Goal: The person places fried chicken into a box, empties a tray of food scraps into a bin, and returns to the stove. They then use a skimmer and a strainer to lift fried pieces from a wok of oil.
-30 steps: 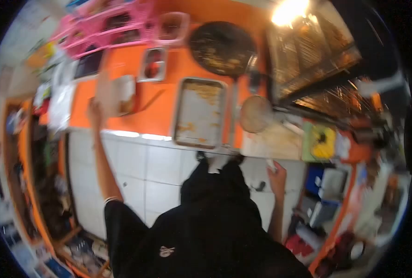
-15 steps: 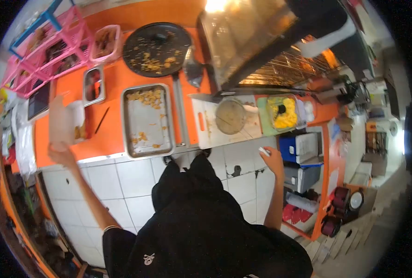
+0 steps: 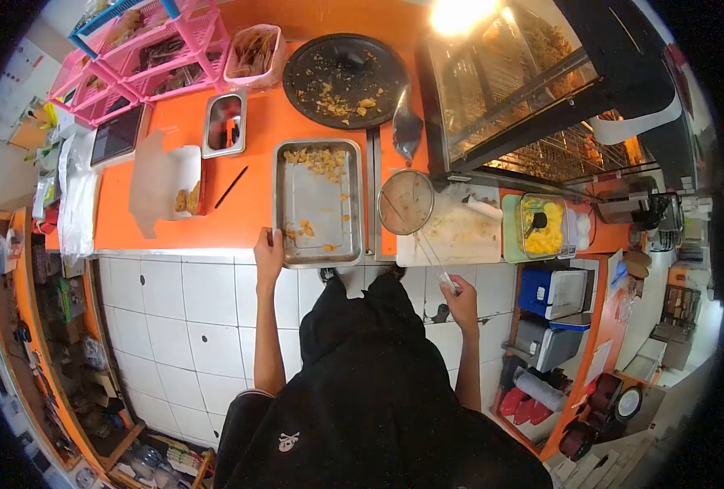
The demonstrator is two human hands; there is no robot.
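Mesh skimmer (image 3: 407, 202), round, thin-handled, right of the steel tray (image 3: 317, 204), partly over a pale board (image 3: 469, 236); right hand (image 3: 462, 303) pinching its handle end; tray rectangular, rough golden crumbs (image 3: 329, 165) inside; left hand (image 3: 270, 257) at tray's left rim, fingers curled, cannot tell whether gripping; open cardboard box (image 3: 151, 183), left of tray; round black pan (image 3: 305, 77) beyond.

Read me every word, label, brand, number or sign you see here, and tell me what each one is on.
No text can be read in this view.
Black shirt: a white skull emblem, no readable letters.
Metal tray and strainer: no lettering visible.
White paper on the orange panel at right: any print is too small to read.
Items on the left shelves: too small and blurred.
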